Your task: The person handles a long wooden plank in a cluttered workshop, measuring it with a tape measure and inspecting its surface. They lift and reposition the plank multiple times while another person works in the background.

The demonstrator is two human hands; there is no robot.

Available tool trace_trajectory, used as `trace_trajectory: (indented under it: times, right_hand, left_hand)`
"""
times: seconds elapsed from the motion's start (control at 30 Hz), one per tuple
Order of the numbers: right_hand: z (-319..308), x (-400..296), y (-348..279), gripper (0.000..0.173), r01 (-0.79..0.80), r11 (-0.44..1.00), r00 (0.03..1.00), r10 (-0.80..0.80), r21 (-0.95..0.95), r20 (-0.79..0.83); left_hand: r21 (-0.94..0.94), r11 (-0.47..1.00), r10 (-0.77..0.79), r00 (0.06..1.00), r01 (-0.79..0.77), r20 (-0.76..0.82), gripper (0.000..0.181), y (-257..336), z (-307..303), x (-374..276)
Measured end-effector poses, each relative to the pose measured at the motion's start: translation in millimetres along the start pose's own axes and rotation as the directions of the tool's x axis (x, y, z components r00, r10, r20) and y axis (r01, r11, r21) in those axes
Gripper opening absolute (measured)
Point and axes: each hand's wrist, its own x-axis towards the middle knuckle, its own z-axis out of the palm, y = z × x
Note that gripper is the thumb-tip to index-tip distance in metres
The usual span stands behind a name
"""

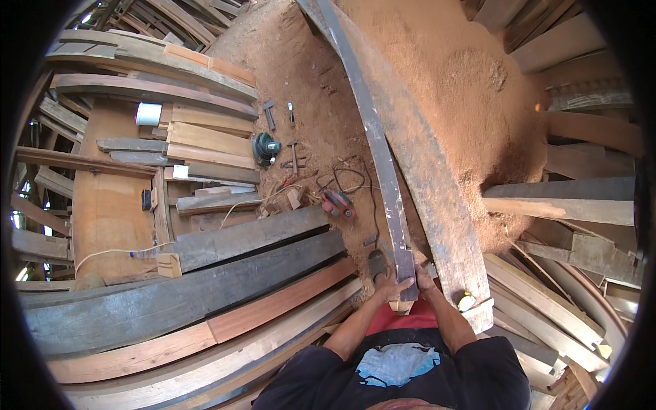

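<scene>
A long, narrow wooden beam (376, 143), dark-faced with chipped pale spots, runs from the top of the view down to my waist. My left hand (392, 287) grips its near end from the left, the thumb lying on the dark face. On the other side my right hand (425, 279) holds the same end, its fingers partly hidden by the beam. Just right of the beam lies a broad, weathered plank (435, 189). A yellow and white tape measure (466, 301) rests near that plank's close end.
Sawdust (435, 66) covers the ground. Left of the beam lie a red electric hand planer (338, 204) with a dark cord, a green power tool (266, 148), a hammer (293, 158) and a chisel (291, 113). Timber stacks (205, 266) flank both sides; a white container (148, 114) stands left.
</scene>
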Motion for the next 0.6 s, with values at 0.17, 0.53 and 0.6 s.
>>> trace_trajectory:
  times: [0.17, 0.53, 0.6]
  right_hand:
    - [-11.5, 20.7, 15.4, 0.051, 0.177, 0.968, 0.984, -0.178, -0.18, 0.015]
    - [-33.2, 90.7, 84.9, 0.05, 0.104, 0.952, 0.968, -0.163, -0.289, -0.189]
    - [-28.8, 76.1, 75.5, 0.05, 0.255, 0.892, 0.952, -0.299, -0.373, -0.063]
  left_hand:
    - [-0.34, 0.937, -0.058, 0.995, 0.083, 0.084, 0.12, 3.0, 4.1, -8.0]
    - [-0.517, 0.853, -0.037, 0.997, 0.065, 0.065, 0.103, 67.3, -0.7, -30.4]
    - [-0.503, 0.861, -0.053, 0.997, 0.071, 0.05, 0.1, 59.2, -1.4, -35.4]
